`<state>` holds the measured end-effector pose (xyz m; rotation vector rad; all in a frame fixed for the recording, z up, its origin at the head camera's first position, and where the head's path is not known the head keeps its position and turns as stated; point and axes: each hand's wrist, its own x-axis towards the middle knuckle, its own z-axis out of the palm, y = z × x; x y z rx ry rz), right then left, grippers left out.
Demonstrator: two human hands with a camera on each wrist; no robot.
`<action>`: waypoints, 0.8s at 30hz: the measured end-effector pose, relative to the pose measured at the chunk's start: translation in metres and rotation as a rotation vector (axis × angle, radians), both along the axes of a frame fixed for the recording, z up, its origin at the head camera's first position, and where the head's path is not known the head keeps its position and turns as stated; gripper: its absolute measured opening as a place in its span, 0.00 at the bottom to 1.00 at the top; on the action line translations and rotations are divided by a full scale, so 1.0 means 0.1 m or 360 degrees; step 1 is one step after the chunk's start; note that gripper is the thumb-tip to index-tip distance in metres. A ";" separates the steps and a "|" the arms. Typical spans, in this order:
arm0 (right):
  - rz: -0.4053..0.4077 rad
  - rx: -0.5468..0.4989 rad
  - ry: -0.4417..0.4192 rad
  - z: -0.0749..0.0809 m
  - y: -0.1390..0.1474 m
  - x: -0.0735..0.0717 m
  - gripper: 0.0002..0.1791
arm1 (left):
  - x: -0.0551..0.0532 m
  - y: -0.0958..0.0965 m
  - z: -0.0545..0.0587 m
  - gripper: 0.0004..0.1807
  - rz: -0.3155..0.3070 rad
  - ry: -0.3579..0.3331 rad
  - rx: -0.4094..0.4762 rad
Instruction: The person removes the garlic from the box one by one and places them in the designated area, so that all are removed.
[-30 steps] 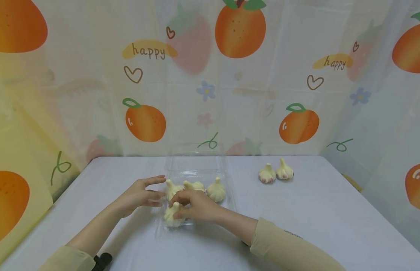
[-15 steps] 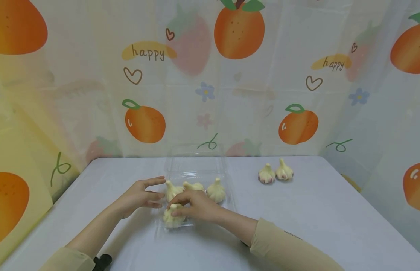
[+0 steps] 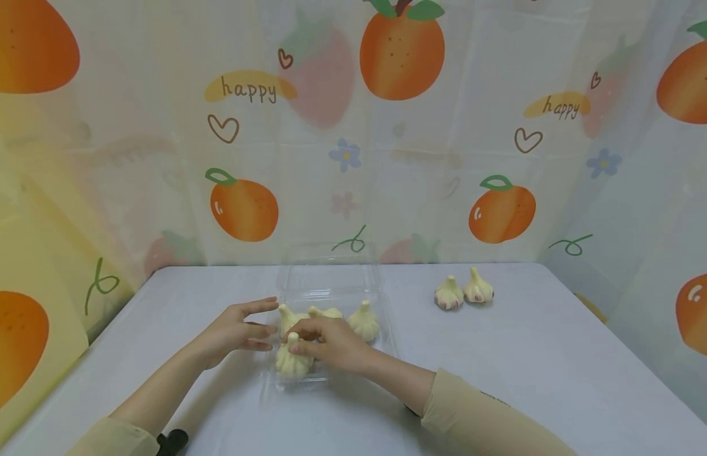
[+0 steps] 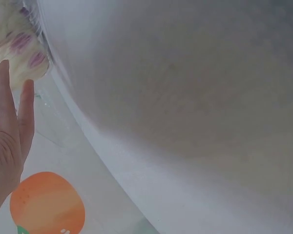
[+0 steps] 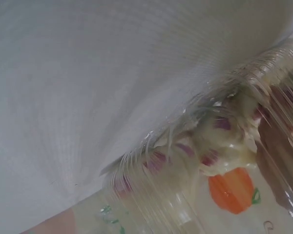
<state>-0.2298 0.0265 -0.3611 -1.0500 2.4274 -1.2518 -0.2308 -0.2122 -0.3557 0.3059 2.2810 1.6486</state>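
Observation:
Garlic bulbs lie in a clear plastic box [image 3: 390,342], its lid [image 3: 331,277] standing raised at the back. At the front left of the box, my right hand [image 3: 336,345] pinches one garlic bulb [image 3: 293,362] near its upright stem, thumb in front. Behind it in the box are a back-left bulb [image 3: 287,316], a middle one [image 3: 325,313] partly covered by my hand, and a back-right one [image 3: 363,322]. My left hand [image 3: 239,330] is held with fingers extended at the box's left side. In the left wrist view, its fingertips point at purple-streaked garlic [image 4: 27,46].
Two more garlic bulbs [image 3: 464,290] sit side by side at the back right of the white table [image 3: 502,361]. A fruit-printed curtain [image 3: 410,177] hangs just behind the table's far edge. A black strap piece [image 3: 172,441] shows at the left wrist.
My right hand has shifted the front-left garlic bulb slightly, so its stem now stands higher and more upright. The left hand has stayed in place.

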 end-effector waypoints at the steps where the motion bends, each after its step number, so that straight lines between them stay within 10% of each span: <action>1: -0.0004 -0.0013 -0.0009 0.00 0.00 0.00 0.13 | 0.00 0.00 0.01 0.36 -0.0002 -0.0001 0.0000; 24: -0.0140 -0.0163 -0.0009 0.15 0.11 0.00 0.10 | 0.00 0.02 0.02 0.36 0.0002 -0.0023 -0.0003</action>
